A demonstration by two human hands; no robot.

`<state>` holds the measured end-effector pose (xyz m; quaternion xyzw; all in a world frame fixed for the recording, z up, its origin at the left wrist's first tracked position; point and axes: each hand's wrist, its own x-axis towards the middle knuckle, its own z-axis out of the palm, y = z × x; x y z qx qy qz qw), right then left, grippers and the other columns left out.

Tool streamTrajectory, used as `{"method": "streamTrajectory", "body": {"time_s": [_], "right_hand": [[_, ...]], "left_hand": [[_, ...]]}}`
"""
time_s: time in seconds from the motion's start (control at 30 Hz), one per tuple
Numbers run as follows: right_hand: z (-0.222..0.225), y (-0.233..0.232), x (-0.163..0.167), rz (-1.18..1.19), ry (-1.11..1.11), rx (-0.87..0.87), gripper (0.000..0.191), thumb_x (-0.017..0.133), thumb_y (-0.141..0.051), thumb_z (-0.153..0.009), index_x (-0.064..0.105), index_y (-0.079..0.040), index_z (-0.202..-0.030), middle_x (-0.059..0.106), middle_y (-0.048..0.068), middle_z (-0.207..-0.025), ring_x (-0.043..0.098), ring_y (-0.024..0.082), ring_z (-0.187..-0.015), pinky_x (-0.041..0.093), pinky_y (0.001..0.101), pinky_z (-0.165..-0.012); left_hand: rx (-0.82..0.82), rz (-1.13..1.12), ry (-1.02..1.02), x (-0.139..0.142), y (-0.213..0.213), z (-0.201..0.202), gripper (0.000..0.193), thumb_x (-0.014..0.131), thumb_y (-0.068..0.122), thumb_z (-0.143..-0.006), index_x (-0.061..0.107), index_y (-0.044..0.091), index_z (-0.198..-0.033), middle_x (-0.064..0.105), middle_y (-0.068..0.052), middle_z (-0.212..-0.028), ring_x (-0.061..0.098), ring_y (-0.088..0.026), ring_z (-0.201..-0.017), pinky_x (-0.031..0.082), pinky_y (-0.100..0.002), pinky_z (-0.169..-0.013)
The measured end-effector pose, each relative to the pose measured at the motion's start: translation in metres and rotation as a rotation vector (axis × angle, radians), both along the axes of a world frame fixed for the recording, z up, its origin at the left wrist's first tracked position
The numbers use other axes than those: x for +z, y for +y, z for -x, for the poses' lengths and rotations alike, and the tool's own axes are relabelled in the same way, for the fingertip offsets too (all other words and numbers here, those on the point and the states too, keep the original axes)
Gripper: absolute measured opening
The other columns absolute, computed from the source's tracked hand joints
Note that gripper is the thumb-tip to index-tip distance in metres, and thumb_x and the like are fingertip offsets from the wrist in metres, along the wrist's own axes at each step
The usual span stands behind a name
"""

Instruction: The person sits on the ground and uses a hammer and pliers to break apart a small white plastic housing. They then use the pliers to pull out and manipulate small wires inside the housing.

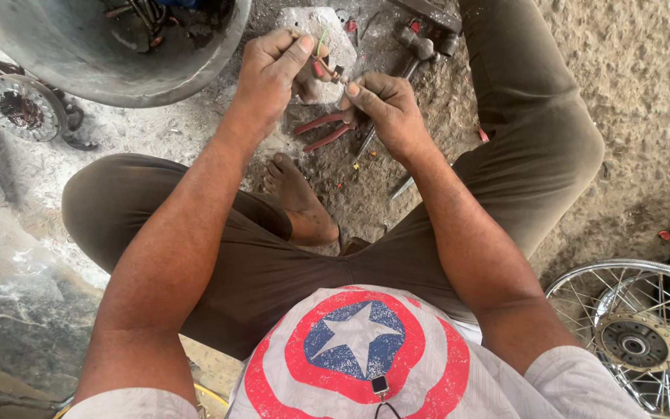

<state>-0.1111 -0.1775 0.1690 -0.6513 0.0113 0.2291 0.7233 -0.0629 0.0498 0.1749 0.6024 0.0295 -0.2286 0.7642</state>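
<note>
I sit cross-legged on a dirt floor. My left hand (273,70) pinches a small part with thin green and red wires (323,48) between thumb and forefinger. My right hand (385,109) grips the other end of the same wired part, fingers closed, close to my left hand. Red-handled pliers (321,132) lie on the ground just below both hands. My bare foot (298,198) rests under them.
A large grey metal tub (110,54) stands at top left with tools inside. A hammer (416,48) and a flat stone (327,23) lie beyond my hands. A brake drum (23,107) sits at left. A spoked wheel (637,334) lies at lower right.
</note>
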Motion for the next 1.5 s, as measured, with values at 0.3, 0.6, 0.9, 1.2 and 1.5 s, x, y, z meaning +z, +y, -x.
{"method": "streamTrajectory", "body": {"time_s": [0.3, 0.6, 0.9, 1.2, 1.5], "right_hand": [[-0.001, 0.003, 0.004, 0.021, -0.041, 0.005, 0.032, 0.062, -0.028, -0.108, 0.073, -0.004, -0.091, 0.068, 0.003, -0.074, 0.063, 0.009, -0.066, 0.052, 0.0249, -0.061], [0.001, 0.006, -0.001, -0.040, -0.072, -0.004, 0.030, 0.062, -0.024, -0.109, 0.072, -0.003, -0.090, 0.068, 0.005, -0.076, 0.065, 0.010, -0.067, 0.054, 0.0257, -0.062], [0.002, -0.003, 0.011, -0.122, -0.043, -0.075, 0.030, 0.060, -0.027, -0.110, 0.070, -0.006, -0.090, 0.069, 0.005, -0.079, 0.064, 0.012, -0.071, 0.054, 0.0278, -0.070], [0.001, -0.002, 0.012, -0.154, 0.034, -0.034, 0.030, 0.059, -0.027, -0.110, 0.070, -0.005, -0.093, 0.067, 0.004, -0.078, 0.062, 0.012, -0.071, 0.049, 0.0266, -0.068], [-0.001, 0.000, 0.011, -0.197, 0.051, -0.058, 0.030, 0.059, -0.030, -0.111, 0.070, -0.006, -0.096, 0.068, 0.004, -0.080, 0.064, 0.012, -0.074, 0.053, 0.0267, -0.070]], "left_hand": [[0.131, -0.266, -0.048, 0.012, -0.002, -0.005, 0.020, 0.059, 0.017, -0.107, 0.073, 0.006, -0.098, 0.074, -0.005, -0.080, 0.067, -0.007, -0.061, 0.054, -0.021, -0.049], [0.337, -0.239, -0.159, -0.004, 0.010, -0.010, 0.017, 0.064, 0.011, -0.105, 0.073, 0.005, -0.091, 0.074, -0.005, -0.075, 0.067, -0.008, -0.060, 0.056, -0.023, -0.051], [0.405, -0.422, 0.059, 0.023, 0.044, -0.030, 0.025, 0.055, 0.015, -0.109, 0.070, 0.002, -0.094, 0.070, -0.010, -0.072, 0.064, -0.013, -0.053, 0.056, -0.027, -0.049], [-0.191, -0.142, -0.162, 0.037, 0.003, -0.006, 0.063, 0.060, 0.002, -0.092, 0.042, 0.008, -0.153, 0.072, -0.016, -0.127, 0.075, -0.017, -0.095, 0.063, -0.026, -0.071], [-0.194, -0.053, -0.205, 0.037, -0.006, 0.000, 0.031, 0.072, 0.008, -0.101, 0.070, 0.008, -0.132, 0.072, -0.012, -0.117, 0.069, -0.012, -0.097, 0.061, -0.027, -0.082]]}}
